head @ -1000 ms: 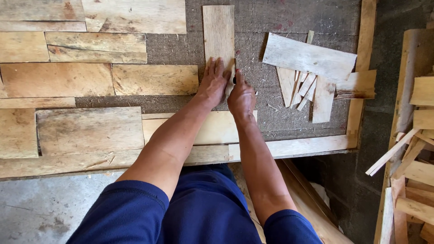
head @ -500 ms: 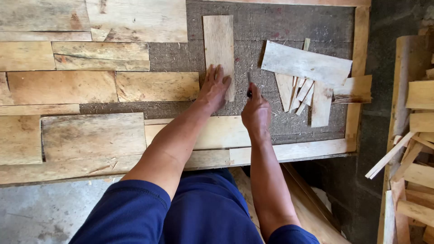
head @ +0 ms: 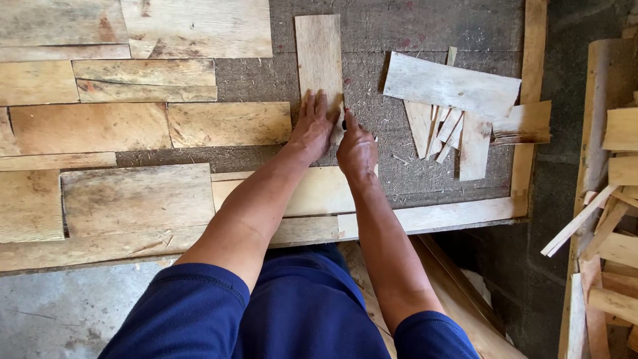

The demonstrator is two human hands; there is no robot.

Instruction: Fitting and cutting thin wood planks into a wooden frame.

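Head view: upright wood strip [head: 319, 56] at top centre of the frame, pinned flat on the grey board [head: 412, 23] by the left hand [head: 312, 129], fingers laid close together. Right hand [head: 357, 147] curled against the strip's lower right edge, pinching something small and dark, too hidden to name. Best to press hard, keep the strip square to the plank [head: 229, 123] on its left, and keep fingertips clear of that edge.

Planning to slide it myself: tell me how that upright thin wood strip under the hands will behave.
The wood strip looks thin and flat, so probably light and slightly flexible. The rough board beneath likely resists sliding. It may split along its grain.
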